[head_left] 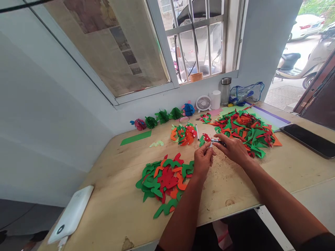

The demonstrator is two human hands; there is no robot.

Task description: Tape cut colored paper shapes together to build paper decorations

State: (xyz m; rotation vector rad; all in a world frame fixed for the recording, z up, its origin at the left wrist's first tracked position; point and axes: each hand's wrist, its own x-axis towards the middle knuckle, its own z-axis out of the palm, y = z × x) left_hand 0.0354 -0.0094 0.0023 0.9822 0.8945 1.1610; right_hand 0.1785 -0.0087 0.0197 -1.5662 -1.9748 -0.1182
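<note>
White scrap point(211, 145) is showing between the left hand's point(203, 161) pinching fingertips, around mid-tabletop point(110, 195). Dark-handled scissors point(221, 143) are pointing left toward it, long axis lying sideways, the right hand's point(234, 149) fingers curling around the handles. Mixed offcuts point(248, 130) are crowding toward the far right corner, curvy cutouts point(167, 177) are bordering the left forearm, and bare wood is running to the near edge.

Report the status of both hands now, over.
Left hand pinching small white paper. Right hand holding black-handled scissors. Paper-scrap pile close beyond right hand.
</note>
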